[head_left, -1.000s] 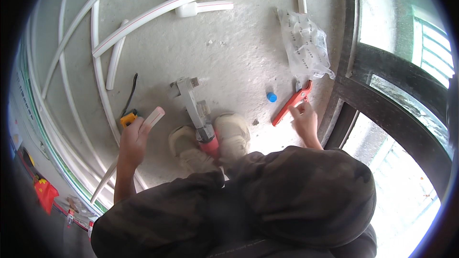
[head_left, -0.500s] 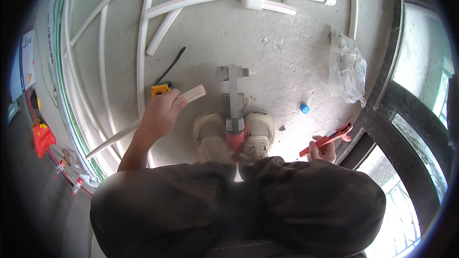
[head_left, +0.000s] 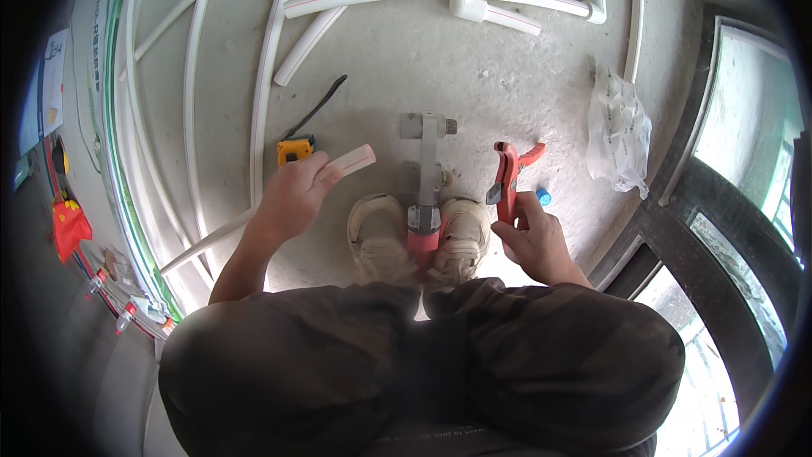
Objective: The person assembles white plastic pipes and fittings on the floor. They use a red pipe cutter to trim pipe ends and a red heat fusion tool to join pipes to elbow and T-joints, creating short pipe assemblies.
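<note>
Pipe (head_left: 353, 160), white with a red stripe, should be light, stiff and a bit slick: plastic by the look of it, hard to break. Best hold is mid-length, near where the left hand (head_left: 290, 196) has it; gripped at one end, the long side would probably swing. Red cutter (head_left: 507, 182) looks compact, rigid and somewhat heavier; take it by the handle end, skin clear of the grey part on its side (likely the blade).

Positions, left to right. Loose pipes (head_left: 268, 89) lie left of and beyond the left hand. The held pipe looks like one piece, running from lower left of that hand, through the closed fist, to a short end on its right. Yellow tape measure (head_left: 295, 151) sits just past the left knuckles; can't tell if touching. Between the hands, a grey tool with a red grip (head_left: 430, 156) stands between the shoes (head_left: 463, 233). Right hand (head_left: 540, 241) has thumb and fingers around the cutter's near end, tool pointing away. Blue cap (head_left: 543, 196) is just beyond that hand, clear plastic bag (head_left: 619, 131) farther right.
</note>
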A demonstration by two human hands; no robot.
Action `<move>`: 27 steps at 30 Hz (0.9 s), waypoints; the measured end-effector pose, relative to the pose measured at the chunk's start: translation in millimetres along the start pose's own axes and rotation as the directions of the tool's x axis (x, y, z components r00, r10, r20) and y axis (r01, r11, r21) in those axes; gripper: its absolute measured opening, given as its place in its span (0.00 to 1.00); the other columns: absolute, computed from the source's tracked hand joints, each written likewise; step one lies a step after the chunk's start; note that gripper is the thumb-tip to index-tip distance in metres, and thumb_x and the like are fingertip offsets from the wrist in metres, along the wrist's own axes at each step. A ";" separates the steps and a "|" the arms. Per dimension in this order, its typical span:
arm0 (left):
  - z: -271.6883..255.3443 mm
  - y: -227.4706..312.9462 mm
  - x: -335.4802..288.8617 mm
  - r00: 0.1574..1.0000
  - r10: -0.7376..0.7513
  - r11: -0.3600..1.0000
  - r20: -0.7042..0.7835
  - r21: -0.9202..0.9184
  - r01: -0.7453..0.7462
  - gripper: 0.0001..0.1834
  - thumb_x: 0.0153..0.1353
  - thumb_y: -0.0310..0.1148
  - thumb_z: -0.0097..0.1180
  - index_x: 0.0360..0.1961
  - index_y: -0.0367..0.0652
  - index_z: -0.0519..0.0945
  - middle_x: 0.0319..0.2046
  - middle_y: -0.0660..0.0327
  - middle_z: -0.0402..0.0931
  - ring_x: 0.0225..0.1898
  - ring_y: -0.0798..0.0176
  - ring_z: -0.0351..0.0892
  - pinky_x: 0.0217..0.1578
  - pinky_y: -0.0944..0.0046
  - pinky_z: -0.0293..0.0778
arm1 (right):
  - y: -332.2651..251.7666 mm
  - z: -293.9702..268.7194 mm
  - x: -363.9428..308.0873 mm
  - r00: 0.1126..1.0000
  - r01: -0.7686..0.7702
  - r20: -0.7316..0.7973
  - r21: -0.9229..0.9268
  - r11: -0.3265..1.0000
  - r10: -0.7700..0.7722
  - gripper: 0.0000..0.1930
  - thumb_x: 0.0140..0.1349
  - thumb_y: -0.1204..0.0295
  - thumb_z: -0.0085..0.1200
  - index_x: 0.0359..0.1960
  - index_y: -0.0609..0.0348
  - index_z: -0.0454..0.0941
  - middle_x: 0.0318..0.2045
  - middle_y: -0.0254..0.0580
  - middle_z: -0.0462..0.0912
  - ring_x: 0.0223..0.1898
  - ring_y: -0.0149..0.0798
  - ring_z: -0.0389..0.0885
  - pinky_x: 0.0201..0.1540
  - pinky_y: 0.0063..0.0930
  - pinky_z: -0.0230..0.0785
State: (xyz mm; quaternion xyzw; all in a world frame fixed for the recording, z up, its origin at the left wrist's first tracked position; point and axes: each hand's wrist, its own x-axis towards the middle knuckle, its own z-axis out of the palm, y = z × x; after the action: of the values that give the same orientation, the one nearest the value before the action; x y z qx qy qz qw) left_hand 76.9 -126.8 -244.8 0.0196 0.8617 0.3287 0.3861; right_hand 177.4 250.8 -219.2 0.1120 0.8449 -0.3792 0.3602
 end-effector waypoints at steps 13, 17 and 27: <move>-1.0 1.8 -0.4 1.000 0.015 1.000 0.015 -0.025 -0.015 0.20 0.78 0.44 0.53 0.35 0.37 0.75 0.26 0.45 0.76 0.31 0.35 0.76 0.33 0.46 0.69 | 23.0 -18.8 28.0 0.846 -0.441 0.533 0.687 0.577 0.012 0.19 0.58 0.77 0.70 0.50 0.65 0.78 0.35 0.32 0.81 0.34 0.27 0.79 0.37 0.23 0.71; -0.1 4.3 -0.3 1.000 -0.018 1.000 0.022 -0.021 0.019 0.20 0.78 0.44 0.53 0.35 0.37 0.75 0.26 0.44 0.76 0.32 0.35 0.76 0.33 0.46 0.68 | 12.6 -28.2 30.4 0.799 -0.524 0.592 0.600 0.604 0.105 0.16 0.57 0.78 0.70 0.46 0.62 0.78 0.35 0.31 0.80 0.33 0.26 0.78 0.37 0.23 0.69; 1.5 2.4 1.8 1.000 -0.010 0.999 0.028 -0.032 0.011 0.19 0.78 0.44 0.53 0.34 0.38 0.74 0.26 0.45 0.76 0.31 0.35 0.76 0.33 0.46 0.69 | -7.9 -41.6 53.0 0.692 -0.561 0.718 0.468 0.683 0.077 0.15 0.57 0.78 0.71 0.43 0.59 0.79 0.34 0.28 0.80 0.35 0.25 0.77 0.39 0.24 0.69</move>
State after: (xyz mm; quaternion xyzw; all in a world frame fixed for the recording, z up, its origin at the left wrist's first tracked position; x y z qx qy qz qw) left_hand 76.2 -123.6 -245.3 0.0134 0.8509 0.3402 0.4000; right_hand 114.1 271.0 -232.7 0.2493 0.4401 -0.5900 0.6293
